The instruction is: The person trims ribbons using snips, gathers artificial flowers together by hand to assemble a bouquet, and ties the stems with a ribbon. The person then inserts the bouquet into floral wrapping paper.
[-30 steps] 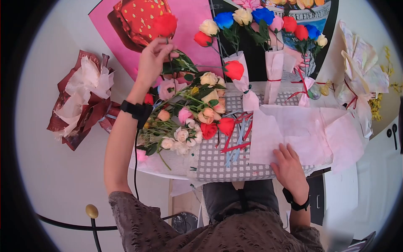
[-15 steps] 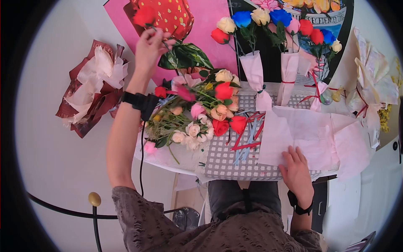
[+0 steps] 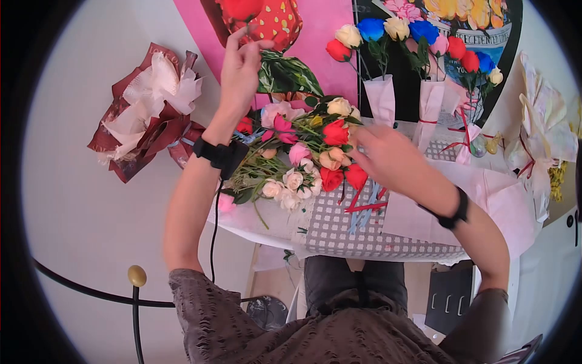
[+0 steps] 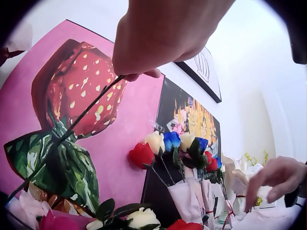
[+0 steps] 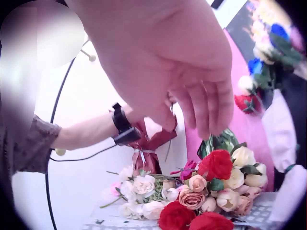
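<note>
The left hand [image 3: 242, 67] has a stem [image 4: 85, 112] pinched in its fingers, above the flowers [image 3: 292, 179] on the worktop [image 3: 327, 233]; its long axis slants down and left in the left wrist view. The right hand [image 3: 391, 155], fingers loosely bent and apparently unladen, is farther off: the stem lies leftward across the flowers.

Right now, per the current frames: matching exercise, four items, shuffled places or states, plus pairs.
Column one
1. Left hand
2. Right hand
3. Pale pink paper
4. Dark red wrapper

Column two
A. Lies on the table
B. Near the flower pile, holding nothing visible
C. Farthest left of the four in the head view
D. Grips a dark stem

Pairs: 1-D, 2-B, 3-A, 4-C
</note>
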The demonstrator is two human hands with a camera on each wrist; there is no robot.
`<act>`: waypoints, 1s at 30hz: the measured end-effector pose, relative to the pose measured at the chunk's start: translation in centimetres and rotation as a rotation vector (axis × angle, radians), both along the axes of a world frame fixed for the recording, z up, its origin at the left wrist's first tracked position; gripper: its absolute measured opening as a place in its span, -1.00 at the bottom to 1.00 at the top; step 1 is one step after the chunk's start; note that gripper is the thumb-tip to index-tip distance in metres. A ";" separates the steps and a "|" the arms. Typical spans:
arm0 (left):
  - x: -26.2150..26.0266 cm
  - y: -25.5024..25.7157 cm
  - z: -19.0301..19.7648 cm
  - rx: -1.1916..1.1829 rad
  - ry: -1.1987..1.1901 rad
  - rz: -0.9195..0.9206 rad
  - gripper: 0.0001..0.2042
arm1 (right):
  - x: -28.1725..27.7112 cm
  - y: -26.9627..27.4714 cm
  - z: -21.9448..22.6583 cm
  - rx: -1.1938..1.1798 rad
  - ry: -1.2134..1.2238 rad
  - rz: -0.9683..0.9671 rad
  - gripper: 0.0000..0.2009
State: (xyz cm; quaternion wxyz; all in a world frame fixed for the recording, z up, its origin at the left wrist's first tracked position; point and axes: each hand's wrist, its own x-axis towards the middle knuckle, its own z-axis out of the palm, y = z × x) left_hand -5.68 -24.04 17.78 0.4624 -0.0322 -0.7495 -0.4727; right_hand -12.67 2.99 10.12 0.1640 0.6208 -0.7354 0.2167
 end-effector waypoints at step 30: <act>10.7 8.2 -5.0 0.236 -0.365 -0.052 -0.72 | -4.8 1.9 9.3 -0.111 0.532 0.337 -0.83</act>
